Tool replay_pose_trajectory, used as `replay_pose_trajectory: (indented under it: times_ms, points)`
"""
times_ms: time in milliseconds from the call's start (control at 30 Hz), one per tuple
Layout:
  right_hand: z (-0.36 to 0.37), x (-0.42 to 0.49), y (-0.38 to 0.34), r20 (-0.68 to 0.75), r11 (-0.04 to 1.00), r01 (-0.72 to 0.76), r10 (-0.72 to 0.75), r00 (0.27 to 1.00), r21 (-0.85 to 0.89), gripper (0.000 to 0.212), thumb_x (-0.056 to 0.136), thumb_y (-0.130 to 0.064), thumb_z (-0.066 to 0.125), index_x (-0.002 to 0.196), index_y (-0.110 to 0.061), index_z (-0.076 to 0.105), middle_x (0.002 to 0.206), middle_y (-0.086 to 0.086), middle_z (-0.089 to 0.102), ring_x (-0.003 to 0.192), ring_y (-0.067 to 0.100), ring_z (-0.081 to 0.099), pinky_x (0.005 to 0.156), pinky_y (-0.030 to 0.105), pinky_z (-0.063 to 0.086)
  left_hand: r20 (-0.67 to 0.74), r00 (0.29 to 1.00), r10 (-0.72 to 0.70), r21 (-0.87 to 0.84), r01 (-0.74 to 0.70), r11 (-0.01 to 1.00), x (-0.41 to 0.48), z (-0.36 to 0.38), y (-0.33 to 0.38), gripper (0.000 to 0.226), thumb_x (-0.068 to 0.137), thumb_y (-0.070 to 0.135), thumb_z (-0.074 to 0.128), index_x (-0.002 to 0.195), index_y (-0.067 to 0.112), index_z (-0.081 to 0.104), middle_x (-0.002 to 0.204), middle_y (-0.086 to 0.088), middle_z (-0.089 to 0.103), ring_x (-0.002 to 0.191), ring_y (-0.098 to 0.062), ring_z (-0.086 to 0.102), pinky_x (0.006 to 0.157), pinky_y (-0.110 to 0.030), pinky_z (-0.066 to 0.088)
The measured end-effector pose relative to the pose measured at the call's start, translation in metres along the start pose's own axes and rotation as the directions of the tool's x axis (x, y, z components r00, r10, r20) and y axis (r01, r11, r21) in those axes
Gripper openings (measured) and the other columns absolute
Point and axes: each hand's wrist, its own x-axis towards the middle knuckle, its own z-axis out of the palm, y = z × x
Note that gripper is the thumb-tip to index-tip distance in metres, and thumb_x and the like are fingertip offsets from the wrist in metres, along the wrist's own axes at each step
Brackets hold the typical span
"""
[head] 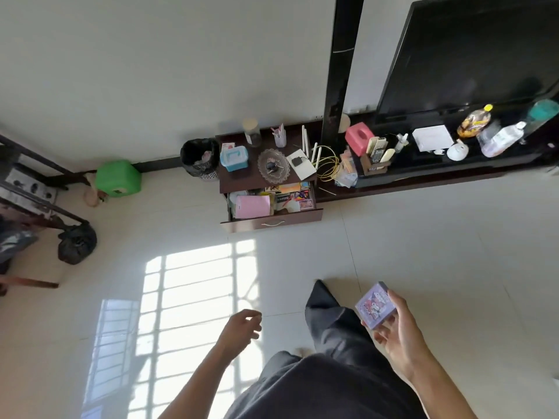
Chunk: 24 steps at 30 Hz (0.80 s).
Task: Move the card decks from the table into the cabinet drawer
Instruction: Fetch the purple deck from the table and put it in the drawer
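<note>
My right hand (396, 331) holds a purple card deck box (376, 304) at waist height, low on the right. To its left, my left hand (242, 326) hangs with its fingers loosely curled and nothing in it. Across the floor stands a small dark brown cabinet (242, 179) whose top drawer (272, 222) is pulled open. The drawer is crowded with a pink folder (252, 206), colourful card boxes (298, 195) and papers. Both hands are well short of the drawer. The table is outside the view.
A black waste bin (200, 158) and a green stool (118, 178) stand left of the cabinet. A low black TV bench (453, 173) with a TV (472, 55), bottles and a pink tissue box runs to the right. A black bag (77, 243) lies at the left. Pale tiled floor lies between.
</note>
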Motion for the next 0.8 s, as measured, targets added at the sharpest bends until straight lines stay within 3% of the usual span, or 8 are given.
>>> replay_pose_trajectory:
  times_ms: [133,333,467,567,700,800]
  points:
    - [0.028,0.045,-0.066,0.018,0.998,-0.043,0.044,0.999,-0.047,0.053,0.083,-0.060,0.067,0.123,-0.025,0.068,0.118,0.009,0.074,0.104,0.028,0.069,0.087,0.040,0.048,-0.060,0.994,-0.087,-0.001,0.087,0.996,0.018,-0.011,0.034,0.019,0.097,0.022,0.055,0.110,0.012,0.065,0.087,-0.009,0.069,0.070,-0.020,0.060,0.060,-0.026,0.042]
    - [0.081,0.102,-0.144,0.098,0.989,-0.041,0.055,0.994,-0.145,0.052,0.094,-0.056,0.056,0.135,-0.023,0.058,0.127,0.013,0.066,0.103,0.029,0.065,0.073,0.035,0.047,-0.152,0.958,-0.243,-0.114,0.227,0.967,0.034,-0.033,0.037,0.014,0.095,0.012,0.056,0.102,0.006,0.067,0.078,-0.013,0.068,0.063,-0.023,0.059,0.059,-0.027,0.040]
    - [0.121,0.131,-0.186,0.111,0.982,-0.063,0.083,0.990,-0.178,0.050,0.095,-0.053,0.055,0.134,-0.021,0.057,0.125,0.016,0.066,0.105,0.035,0.065,0.071,0.035,0.049,-0.165,0.940,-0.300,-0.088,0.289,0.953,0.051,-0.053,0.039,0.012,0.093,0.005,0.059,0.096,0.002,0.070,0.075,-0.006,0.068,0.065,-0.019,0.063,0.058,-0.020,0.044]
    - [0.151,0.151,-0.209,0.124,0.982,-0.056,0.079,0.989,-0.180,0.049,0.095,-0.053,0.055,0.130,-0.020,0.060,0.120,0.017,0.066,0.102,0.034,0.064,0.069,0.034,0.048,-0.147,0.940,-0.307,-0.007,0.309,0.951,0.075,-0.071,0.050,0.011,0.092,0.006,0.059,0.091,0.006,0.070,0.078,0.000,0.067,0.079,-0.020,0.064,0.054,-0.012,0.042]
    - [0.191,0.168,-0.228,0.072,0.982,-0.056,0.070,0.995,-0.181,0.050,0.095,-0.054,0.054,0.131,-0.020,0.060,0.121,0.016,0.067,0.107,0.035,0.063,0.079,0.037,0.048,-0.121,0.954,-0.273,0.080,0.283,0.956,0.122,-0.105,0.086,0.018,0.094,0.009,0.056,0.100,0.003,0.073,0.090,-0.004,0.068,0.074,-0.007,0.060,0.052,-0.008,0.040]
    - [0.215,0.182,-0.242,0.041,0.982,-0.090,0.098,0.994,-0.167,0.051,0.095,-0.051,0.055,0.134,-0.018,0.057,0.126,0.016,0.066,0.112,0.034,0.062,0.092,0.041,0.047,-0.073,0.966,-0.247,0.070,0.252,0.965,0.163,-0.129,0.126,0.020,0.095,0.009,0.055,0.107,-0.001,0.068,0.084,-0.009,0.068,0.068,-0.015,0.060,0.046,-0.011,0.045]
